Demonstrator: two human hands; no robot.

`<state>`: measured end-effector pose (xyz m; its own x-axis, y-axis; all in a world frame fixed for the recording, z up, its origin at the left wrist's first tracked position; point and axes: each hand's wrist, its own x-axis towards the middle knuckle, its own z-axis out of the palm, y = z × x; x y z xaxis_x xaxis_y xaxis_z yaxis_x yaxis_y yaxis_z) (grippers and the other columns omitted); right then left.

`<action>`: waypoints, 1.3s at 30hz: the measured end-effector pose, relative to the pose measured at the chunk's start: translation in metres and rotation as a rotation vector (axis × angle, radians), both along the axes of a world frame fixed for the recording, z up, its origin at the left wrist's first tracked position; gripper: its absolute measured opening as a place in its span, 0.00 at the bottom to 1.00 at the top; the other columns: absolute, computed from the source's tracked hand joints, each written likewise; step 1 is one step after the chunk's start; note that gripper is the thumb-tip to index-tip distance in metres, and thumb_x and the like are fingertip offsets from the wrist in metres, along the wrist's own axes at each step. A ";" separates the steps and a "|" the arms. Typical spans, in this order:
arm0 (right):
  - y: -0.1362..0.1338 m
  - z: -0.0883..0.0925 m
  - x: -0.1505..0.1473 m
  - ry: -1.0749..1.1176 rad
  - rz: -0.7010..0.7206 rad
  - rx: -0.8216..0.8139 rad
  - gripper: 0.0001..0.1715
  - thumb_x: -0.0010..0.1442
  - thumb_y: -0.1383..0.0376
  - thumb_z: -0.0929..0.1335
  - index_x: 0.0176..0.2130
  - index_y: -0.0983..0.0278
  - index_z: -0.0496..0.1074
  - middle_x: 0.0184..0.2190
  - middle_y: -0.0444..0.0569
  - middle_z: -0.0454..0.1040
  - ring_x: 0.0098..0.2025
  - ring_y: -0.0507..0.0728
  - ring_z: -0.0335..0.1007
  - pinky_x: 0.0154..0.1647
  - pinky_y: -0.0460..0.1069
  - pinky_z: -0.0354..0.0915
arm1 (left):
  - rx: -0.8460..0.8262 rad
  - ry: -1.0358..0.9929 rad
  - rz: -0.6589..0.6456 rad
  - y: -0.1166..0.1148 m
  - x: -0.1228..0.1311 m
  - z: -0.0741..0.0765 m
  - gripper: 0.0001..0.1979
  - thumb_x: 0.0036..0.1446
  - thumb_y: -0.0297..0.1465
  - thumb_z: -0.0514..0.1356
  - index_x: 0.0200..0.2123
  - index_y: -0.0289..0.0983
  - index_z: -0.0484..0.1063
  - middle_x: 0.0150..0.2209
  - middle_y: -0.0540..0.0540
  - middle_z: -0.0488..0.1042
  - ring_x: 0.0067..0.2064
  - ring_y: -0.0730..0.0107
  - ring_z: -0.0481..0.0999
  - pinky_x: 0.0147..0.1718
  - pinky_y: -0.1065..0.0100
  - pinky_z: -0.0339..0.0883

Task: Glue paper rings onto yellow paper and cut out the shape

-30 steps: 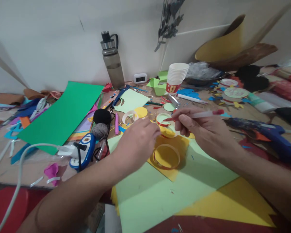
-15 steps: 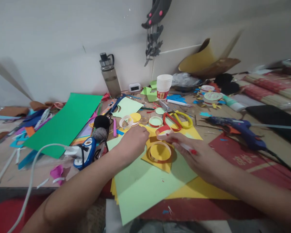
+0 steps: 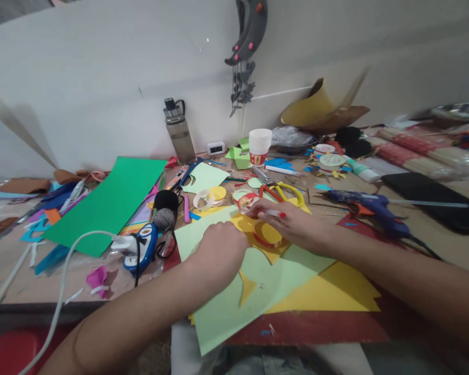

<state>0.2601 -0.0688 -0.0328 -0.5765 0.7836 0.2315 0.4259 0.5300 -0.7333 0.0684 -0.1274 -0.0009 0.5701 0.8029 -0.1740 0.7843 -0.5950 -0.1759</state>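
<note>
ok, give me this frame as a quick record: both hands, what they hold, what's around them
left hand: knuckles up, resting on the light green sheet; grip hidden
right hand: holds a white pen with a red cap
at right hand's fingers: red-edged paper ring, lying on a yellow paper piece
behind hands: scissors, red and yellow handles
right side: blue glue gun
back by wall: paper cups, stacked; water bottle
left side: dark green sheet

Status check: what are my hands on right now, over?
Left hand down on light green sheet, fingers hidden. Right hand grips red-capped pen beside red-rimmed ring on yellow sheet. Scissors just beyond.
</note>
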 end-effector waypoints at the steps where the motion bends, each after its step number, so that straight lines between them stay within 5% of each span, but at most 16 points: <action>1: 0.004 0.001 -0.004 0.001 0.031 -0.032 0.16 0.67 0.55 0.60 0.44 0.57 0.73 0.40 0.51 0.80 0.43 0.61 0.76 0.46 0.58 0.69 | -0.016 0.034 0.016 -0.002 0.003 0.002 0.09 0.57 0.20 0.56 0.32 0.31 0.78 0.30 0.37 0.77 0.34 0.53 0.79 0.32 0.60 0.71; 9: 0.036 -0.007 -0.023 0.107 0.198 -0.110 0.17 0.68 0.54 0.60 0.44 0.59 0.72 0.45 0.52 0.78 0.48 0.59 0.76 0.50 0.55 0.69 | -0.045 -0.083 0.085 0.001 0.007 0.010 0.11 0.59 0.27 0.59 0.25 0.31 0.76 0.23 0.40 0.75 0.28 0.61 0.78 0.32 0.65 0.71; 16: 0.035 0.010 -0.007 0.291 0.094 0.007 0.20 0.67 0.50 0.61 0.46 0.60 0.71 0.42 0.51 0.80 0.48 0.58 0.75 0.51 0.55 0.67 | -0.032 -0.286 0.161 0.026 -0.002 0.021 0.12 0.61 0.33 0.58 0.29 0.34 0.77 0.28 0.40 0.77 0.32 0.58 0.77 0.35 0.60 0.69; 21: 0.025 0.019 0.009 0.555 -0.139 -0.032 0.18 0.65 0.48 0.63 0.43 0.58 0.69 0.35 0.47 0.79 0.38 0.56 0.77 0.41 0.52 0.71 | -0.056 -0.701 -0.149 0.056 -0.004 0.003 0.15 0.58 0.40 0.62 0.44 0.37 0.74 0.48 0.41 0.75 0.51 0.62 0.73 0.51 0.60 0.66; 25: 0.023 0.017 0.011 0.488 -0.153 -0.012 0.19 0.65 0.48 0.63 0.41 0.60 0.70 0.32 0.47 0.77 0.34 0.55 0.76 0.38 0.51 0.70 | -0.138 -0.747 -0.121 0.063 0.000 -0.014 0.23 0.54 0.46 0.64 0.48 0.38 0.73 0.47 0.43 0.75 0.51 0.60 0.72 0.52 0.57 0.65; 30: 0.023 0.012 0.009 0.340 -0.131 0.029 0.21 0.66 0.48 0.61 0.39 0.61 0.71 0.29 0.47 0.77 0.34 0.56 0.75 0.36 0.51 0.68 | -0.030 -0.805 -0.092 0.059 0.005 -0.029 0.16 0.53 0.37 0.65 0.44 0.37 0.75 0.45 0.44 0.75 0.48 0.62 0.70 0.51 0.59 0.66; 39: 0.027 0.008 0.010 0.281 -0.076 0.041 0.22 0.67 0.51 0.60 0.35 0.62 0.72 0.31 0.48 0.77 0.34 0.55 0.75 0.37 0.51 0.69 | -0.014 -0.805 -0.078 0.054 0.005 -0.034 0.20 0.51 0.37 0.66 0.47 0.38 0.74 0.51 0.41 0.72 0.53 0.58 0.68 0.53 0.53 0.65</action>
